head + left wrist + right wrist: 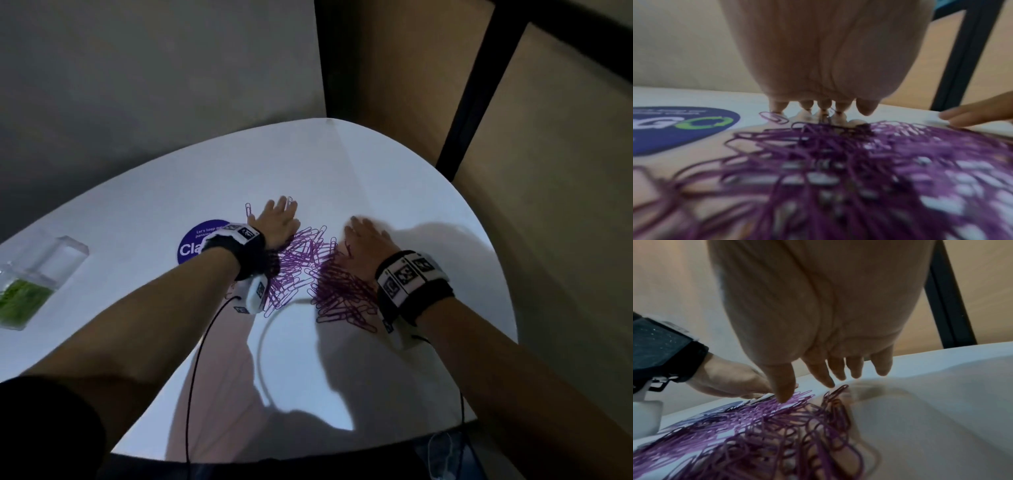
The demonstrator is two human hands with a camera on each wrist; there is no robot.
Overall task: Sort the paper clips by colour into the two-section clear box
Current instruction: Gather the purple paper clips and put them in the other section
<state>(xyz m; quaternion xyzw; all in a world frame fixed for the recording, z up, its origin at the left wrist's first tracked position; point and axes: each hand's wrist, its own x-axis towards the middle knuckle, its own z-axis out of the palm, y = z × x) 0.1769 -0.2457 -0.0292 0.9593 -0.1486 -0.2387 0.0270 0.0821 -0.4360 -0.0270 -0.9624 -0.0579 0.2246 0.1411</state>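
- One white table (394,178), rounded at its far edge, fills the middle of the head view; one round blue sticker (191,245) lies on it left of centre, partly hidden by the left wrist.
- One heap of purple paper clips (308,270), too many and too tangled to count, lies at the centre of the frame, between and under the two hands; a few stray clips lie just beyond the left fingertips.
- One clear box (37,274), two sections, stands at the left edge of the frame, well apart from the heap. The nearer section holds green paper clips (20,301), number not countable; the farther section looks empty.
- Two hands, each with a banded wrist camera.
  - Left hand (275,224): palm down, fingers (806,104) straight and slightly spread, tips touching the table at the heap's far edge.
  - Right hand (366,250): palm down over the heap's right side, fingers (855,368) extended and spread, holding nothing; slightly blurred.
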